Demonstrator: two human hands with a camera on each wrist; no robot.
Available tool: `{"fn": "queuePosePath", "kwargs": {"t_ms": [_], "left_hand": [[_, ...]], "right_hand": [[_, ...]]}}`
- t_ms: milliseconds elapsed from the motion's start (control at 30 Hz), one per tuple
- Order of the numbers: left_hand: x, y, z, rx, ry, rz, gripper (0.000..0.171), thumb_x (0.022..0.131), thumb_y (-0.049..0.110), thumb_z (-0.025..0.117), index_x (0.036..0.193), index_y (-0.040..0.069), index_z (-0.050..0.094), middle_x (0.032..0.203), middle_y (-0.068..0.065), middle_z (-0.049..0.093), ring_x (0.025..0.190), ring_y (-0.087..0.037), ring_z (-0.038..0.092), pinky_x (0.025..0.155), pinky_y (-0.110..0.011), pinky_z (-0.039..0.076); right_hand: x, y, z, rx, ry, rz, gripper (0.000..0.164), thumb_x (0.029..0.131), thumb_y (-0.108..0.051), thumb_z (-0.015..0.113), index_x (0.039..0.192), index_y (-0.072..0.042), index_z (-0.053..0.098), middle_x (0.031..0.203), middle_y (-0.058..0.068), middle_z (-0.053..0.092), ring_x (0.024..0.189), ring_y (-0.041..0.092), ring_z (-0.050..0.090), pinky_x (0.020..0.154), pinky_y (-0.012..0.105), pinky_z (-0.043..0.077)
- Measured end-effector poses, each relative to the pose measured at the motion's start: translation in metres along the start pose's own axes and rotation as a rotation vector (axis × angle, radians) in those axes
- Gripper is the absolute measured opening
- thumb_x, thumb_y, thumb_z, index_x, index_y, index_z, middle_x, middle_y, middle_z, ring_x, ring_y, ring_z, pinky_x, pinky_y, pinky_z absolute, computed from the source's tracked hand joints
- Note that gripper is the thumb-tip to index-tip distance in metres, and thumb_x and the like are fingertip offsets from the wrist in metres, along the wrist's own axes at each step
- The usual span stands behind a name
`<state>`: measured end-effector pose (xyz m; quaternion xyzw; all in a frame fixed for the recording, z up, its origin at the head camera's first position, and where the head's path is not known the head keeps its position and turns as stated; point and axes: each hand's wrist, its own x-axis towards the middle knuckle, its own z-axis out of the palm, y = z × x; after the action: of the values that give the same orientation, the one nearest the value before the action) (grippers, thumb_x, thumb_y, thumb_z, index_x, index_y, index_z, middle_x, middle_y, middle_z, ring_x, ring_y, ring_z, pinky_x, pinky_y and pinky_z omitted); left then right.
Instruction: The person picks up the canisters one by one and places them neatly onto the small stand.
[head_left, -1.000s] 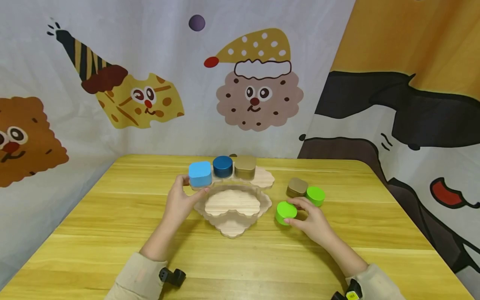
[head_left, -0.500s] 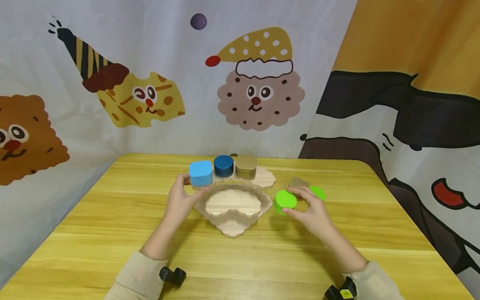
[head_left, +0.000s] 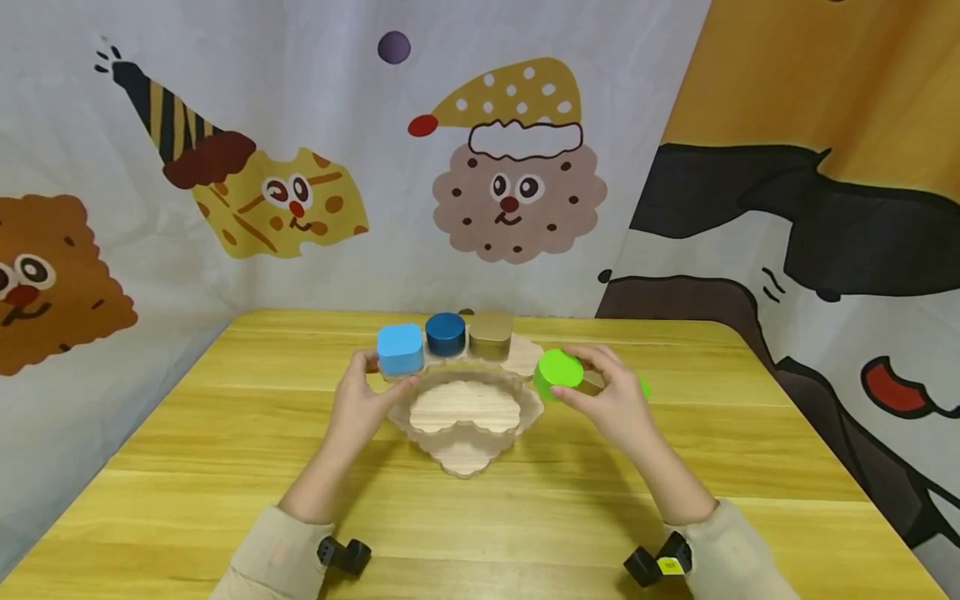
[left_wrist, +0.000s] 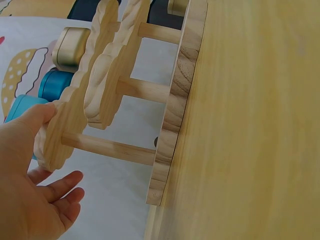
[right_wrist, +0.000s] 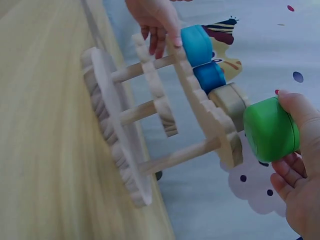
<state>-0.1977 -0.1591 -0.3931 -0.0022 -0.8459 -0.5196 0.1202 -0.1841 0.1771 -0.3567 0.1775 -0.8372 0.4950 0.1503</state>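
A tiered wooden stand [head_left: 465,408] with scalloped shelves on dowels stands mid-table. Along its top shelf sit a light blue tin [head_left: 400,350], a dark blue round tin [head_left: 446,335] and a gold tin [head_left: 490,337]. My left hand [head_left: 362,407] pinches the left end of that shelf; in the left wrist view, the thumb lies over its edge beside the light blue tin. My right hand [head_left: 621,404] holds a green tin [head_left: 557,372] between thumb and fingers, raised and slightly tilted. In the right wrist view it hangs just off the shelf's right end, close to the gold tin.
Behind my right hand a second gold tin [head_left: 592,382] and another green tin [head_left: 646,388] are mostly hidden on the wooden table [head_left: 480,533]. A printed cartoon curtain [head_left: 315,283] hangs past the table's far edge.
My right hand has lifted the green tin off the table and carried it up and left toward the top shelf's right end. The left hand has stayed at the stand.
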Motion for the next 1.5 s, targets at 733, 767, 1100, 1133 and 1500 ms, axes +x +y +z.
{"fn": "queuePosePath", "kwargs": {"t_ms": [733,767,1100,1133,1500], "left_hand": [[0.0,-0.002,0.0,-0.008,-0.006,-0.002,0.072,0.078,0.042,0.078,0.126,0.0,0.045,0.118,-0.017,0.051,0.114,-0.035,0.045,0.094,-0.051,0.036],[0.0,-0.002,0.0,-0.007,-0.007,-0.003,0.072,0.078,0.042,0.078,0.126,0.0,0.045,0.118,-0.017,0.051,0.114,-0.035,0.046,0.094,-0.051,0.037],[0.001,-0.002,0.0,-0.007,-0.009,-0.01,0.071,0.079,0.041,0.078,0.126,0.0,0.044,0.119,-0.017,0.05,0.114,-0.034,0.045,0.095,-0.051,0.036],[0.001,-0.002,0.0,-0.008,-0.009,-0.01,0.071,0.079,0.041,0.078,0.126,0.0,0.044,0.119,-0.017,0.05,0.114,-0.034,0.045,0.095,-0.051,0.036],[0.001,-0.002,0.0,-0.008,-0.008,-0.015,0.072,0.079,0.041,0.078,0.126,0.0,0.044,0.119,-0.017,0.05,0.115,-0.034,0.045,0.095,-0.051,0.036]], "right_hand": [[0.044,-0.01,0.013,-0.097,-0.034,0.028,0.056,0.078,-0.029,0.082,0.126,-0.011,0.061,0.119,0.004,0.056,0.105,0.023,0.048,0.086,0.041,0.041],[0.045,-0.01,0.013,-0.101,-0.039,0.033,0.056,0.078,-0.029,0.081,0.127,-0.011,0.061,0.12,0.004,0.056,0.105,0.023,0.048,0.086,0.041,0.041],[0.052,-0.002,0.018,-0.11,-0.059,0.046,0.056,0.077,-0.028,0.082,0.125,-0.009,0.061,0.117,0.005,0.056,0.105,0.027,0.05,0.086,0.043,0.043],[0.053,-0.001,0.018,-0.109,-0.06,0.046,0.056,0.077,-0.028,0.082,0.125,-0.009,0.061,0.116,0.005,0.056,0.105,0.027,0.05,0.086,0.043,0.044],[0.052,0.003,0.021,-0.12,-0.06,0.057,0.058,0.077,-0.032,0.081,0.127,-0.01,0.061,0.117,0.005,0.056,0.106,0.028,0.051,0.086,0.044,0.045]]}}
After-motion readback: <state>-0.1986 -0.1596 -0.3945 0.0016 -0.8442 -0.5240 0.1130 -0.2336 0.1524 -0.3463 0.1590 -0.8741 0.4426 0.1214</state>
